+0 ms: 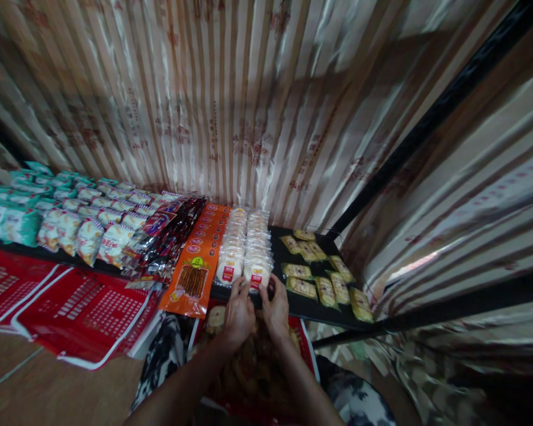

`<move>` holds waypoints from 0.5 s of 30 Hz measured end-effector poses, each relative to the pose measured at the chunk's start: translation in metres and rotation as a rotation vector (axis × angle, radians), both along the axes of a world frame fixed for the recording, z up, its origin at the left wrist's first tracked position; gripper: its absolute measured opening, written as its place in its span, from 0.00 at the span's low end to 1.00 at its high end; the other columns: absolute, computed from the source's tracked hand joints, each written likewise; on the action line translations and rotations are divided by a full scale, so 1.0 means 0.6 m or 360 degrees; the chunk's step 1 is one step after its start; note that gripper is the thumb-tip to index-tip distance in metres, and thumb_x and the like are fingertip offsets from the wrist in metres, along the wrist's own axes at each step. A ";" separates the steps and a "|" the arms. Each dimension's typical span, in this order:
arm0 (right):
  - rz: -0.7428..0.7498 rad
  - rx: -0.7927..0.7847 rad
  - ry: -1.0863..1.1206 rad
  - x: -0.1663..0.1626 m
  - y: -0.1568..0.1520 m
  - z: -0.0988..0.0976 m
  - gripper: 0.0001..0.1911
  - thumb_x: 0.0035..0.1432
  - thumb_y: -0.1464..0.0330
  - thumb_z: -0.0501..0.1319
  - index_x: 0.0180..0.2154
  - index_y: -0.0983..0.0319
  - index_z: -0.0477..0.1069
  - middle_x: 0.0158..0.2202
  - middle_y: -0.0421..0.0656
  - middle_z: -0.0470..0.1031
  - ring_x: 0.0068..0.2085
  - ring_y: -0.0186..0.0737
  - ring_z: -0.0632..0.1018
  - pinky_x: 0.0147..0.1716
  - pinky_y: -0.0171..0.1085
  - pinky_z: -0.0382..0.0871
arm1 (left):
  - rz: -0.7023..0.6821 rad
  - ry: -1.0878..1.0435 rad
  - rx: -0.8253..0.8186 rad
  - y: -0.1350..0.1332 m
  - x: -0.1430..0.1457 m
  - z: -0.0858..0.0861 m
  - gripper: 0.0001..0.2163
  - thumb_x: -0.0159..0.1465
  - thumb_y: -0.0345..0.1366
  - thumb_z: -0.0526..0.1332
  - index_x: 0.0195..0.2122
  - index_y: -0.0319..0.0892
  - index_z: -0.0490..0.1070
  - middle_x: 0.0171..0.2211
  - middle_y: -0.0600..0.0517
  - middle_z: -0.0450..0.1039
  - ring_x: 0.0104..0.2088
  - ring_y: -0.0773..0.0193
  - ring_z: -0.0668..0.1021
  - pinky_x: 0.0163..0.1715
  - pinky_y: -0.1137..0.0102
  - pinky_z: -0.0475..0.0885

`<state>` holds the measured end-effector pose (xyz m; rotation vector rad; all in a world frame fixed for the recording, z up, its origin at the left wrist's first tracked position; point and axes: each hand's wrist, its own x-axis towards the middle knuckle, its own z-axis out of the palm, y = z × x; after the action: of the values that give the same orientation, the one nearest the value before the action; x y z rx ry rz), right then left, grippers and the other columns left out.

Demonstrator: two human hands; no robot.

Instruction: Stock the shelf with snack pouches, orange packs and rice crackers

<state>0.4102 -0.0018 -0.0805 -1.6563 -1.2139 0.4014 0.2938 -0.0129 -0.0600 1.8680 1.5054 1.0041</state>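
Note:
Two rows of clear-wrapped white snack packets with red labels stand on a black shelf (288, 305). At the front of the right row is a white snack packet (256, 271), held between my two hands at its lower edge. My left hand (238, 312) has its fingers closed at the packet's lower left corner. My right hand (275, 307) curls its fingers round the lower right side. Below my forearms a red basket (310, 349) stands between my knees, with wrapped snacks (216, 318) in it, mostly in shadow.
Left of the rows lie an orange snack bag (195, 260), dark shiny bags (171, 236), and white and teal packets (13, 222). Several yellow packets (302, 288) lie flat to the right. Red baskets (89, 307) are at lower left. A black pole (408, 136) slants at right.

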 end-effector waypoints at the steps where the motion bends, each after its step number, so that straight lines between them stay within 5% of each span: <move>1: -0.0033 0.0038 -0.0024 -0.001 -0.004 0.001 0.28 0.55 0.54 0.53 0.51 0.66 0.64 0.50 0.56 0.68 0.48 0.48 0.71 0.49 0.49 0.67 | 0.0012 -0.0020 0.0012 -0.007 -0.003 0.000 0.21 0.57 0.22 0.49 0.51 0.39 0.67 0.56 0.45 0.62 0.53 0.62 0.69 0.55 0.68 0.66; 8: -0.0041 0.0197 -0.0220 -0.029 -0.078 -0.001 0.17 0.60 0.60 0.49 0.44 0.63 0.66 0.43 0.51 0.70 0.46 0.45 0.71 0.47 0.47 0.66 | -0.0120 0.0117 -0.0209 -0.098 -0.048 -0.038 0.15 0.60 0.26 0.49 0.41 0.40 0.73 0.45 0.46 0.70 0.47 0.61 0.72 0.51 0.67 0.68; 15: 0.0355 -0.0238 -0.0071 -0.085 -0.137 -0.085 0.15 0.60 0.61 0.48 0.40 0.60 0.70 0.39 0.48 0.75 0.42 0.44 0.74 0.45 0.45 0.67 | -0.0050 0.0653 -0.0584 -0.113 -0.099 -0.095 0.16 0.62 0.29 0.48 0.47 0.40 0.72 0.58 0.42 0.62 0.58 0.53 0.64 0.56 0.59 0.61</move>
<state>0.3591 -0.0842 -0.1314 -1.6676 -1.4375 0.6086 0.2343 -0.0807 -0.1171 1.8857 1.7402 0.3026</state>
